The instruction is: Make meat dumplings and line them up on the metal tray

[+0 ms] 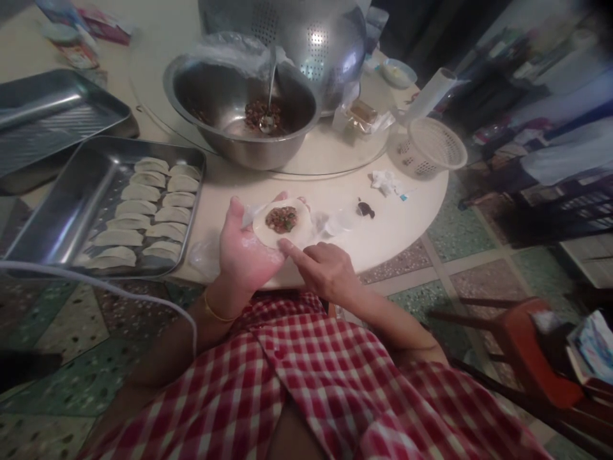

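On the palm of my left hand (246, 255) lies a round dumpling wrapper (268, 237), with a mound of minced filling (282, 219) in its middle. The left fingers support it from beneath and are partly hidden. My right hand (328, 268) reaches in from the right, its index finger stretched out and touching the wrapper's near edge. The other right fingers are curled in, with nothing visible in them. To the left, a metal tray (110, 169) holds folded dumplings (136, 207) in two columns. Behind my hands stands a steel bowl (230, 150) with filling and a spoon (272, 83).
A large perforated metal colander (330, 38) stands behind the bowl. Another metal tray (48, 115) is at far left. Rightward are a plastic basket (426, 147), crumpled paper (383, 182) and a small dark piece (365, 209). A pale cable (119, 291) crosses the lower left.
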A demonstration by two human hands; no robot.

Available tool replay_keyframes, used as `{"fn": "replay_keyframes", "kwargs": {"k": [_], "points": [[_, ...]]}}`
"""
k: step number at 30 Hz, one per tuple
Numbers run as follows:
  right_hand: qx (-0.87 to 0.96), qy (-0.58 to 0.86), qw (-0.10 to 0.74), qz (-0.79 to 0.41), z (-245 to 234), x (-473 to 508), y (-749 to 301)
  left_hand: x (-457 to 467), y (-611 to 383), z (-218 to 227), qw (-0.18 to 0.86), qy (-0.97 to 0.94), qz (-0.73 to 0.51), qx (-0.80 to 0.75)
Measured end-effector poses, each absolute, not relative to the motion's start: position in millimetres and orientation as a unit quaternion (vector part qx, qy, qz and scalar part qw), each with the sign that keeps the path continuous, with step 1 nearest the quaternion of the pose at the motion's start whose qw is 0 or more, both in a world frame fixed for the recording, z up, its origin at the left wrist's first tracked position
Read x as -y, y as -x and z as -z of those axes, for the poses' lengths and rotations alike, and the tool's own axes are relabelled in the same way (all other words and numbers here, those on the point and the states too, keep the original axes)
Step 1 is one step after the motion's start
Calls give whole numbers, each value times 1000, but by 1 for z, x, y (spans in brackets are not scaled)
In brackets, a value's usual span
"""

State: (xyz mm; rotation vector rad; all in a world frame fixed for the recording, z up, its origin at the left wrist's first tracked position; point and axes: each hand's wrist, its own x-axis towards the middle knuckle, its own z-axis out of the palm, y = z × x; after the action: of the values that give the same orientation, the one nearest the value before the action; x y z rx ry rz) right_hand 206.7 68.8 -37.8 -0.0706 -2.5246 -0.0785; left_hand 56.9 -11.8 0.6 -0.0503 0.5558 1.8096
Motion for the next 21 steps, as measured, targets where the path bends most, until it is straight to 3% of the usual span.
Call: {"fn": "replay_keyframes", "kwargs": {"k": [9,16,21], "points": [[932,-16,357,57,50,-95,-220,12,-57,-12,613,58,-742,-266],[871,-25,488,54,50,-108,-219,12,-59,-9,652,9,-719,-241],[864,-47,499,50,45,-110,-214,12,-64,-11,688,15,-682,-246]]}}
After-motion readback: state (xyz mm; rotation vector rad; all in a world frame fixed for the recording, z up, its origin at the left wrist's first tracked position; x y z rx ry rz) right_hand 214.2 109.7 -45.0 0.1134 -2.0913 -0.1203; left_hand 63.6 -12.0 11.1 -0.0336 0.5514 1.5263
